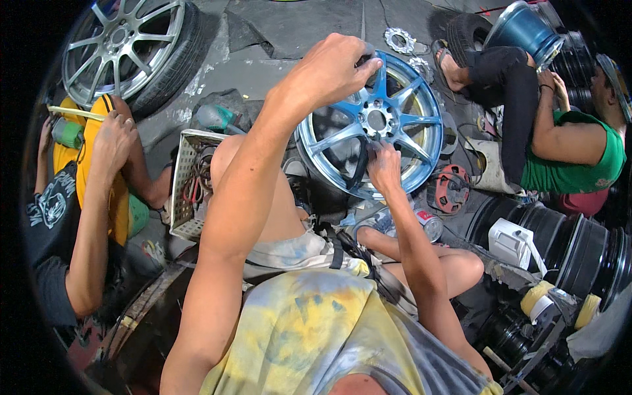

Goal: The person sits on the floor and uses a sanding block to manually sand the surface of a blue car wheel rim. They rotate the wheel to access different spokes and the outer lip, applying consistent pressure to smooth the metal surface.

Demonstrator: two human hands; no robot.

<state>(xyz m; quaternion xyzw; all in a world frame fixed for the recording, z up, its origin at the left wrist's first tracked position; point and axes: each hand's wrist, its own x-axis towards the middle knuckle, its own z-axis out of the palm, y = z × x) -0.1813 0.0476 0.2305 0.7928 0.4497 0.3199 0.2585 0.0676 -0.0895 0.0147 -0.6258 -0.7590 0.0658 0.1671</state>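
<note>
Grey floor point(250, 76) spreads out past the fingers. Left of them sits a box point(187, 164). The left hand point(342, 64) bends its fingers at the top edge of the blue wheel point(415, 120); I can't tell if they grip. The right hand point(384, 166) has its fingers curled together just below the wheel's middle; what they hold is hidden. Best, I think, to keep the wheel still and work gently. Right of the fingers lies a red tool point(450, 189).
</note>
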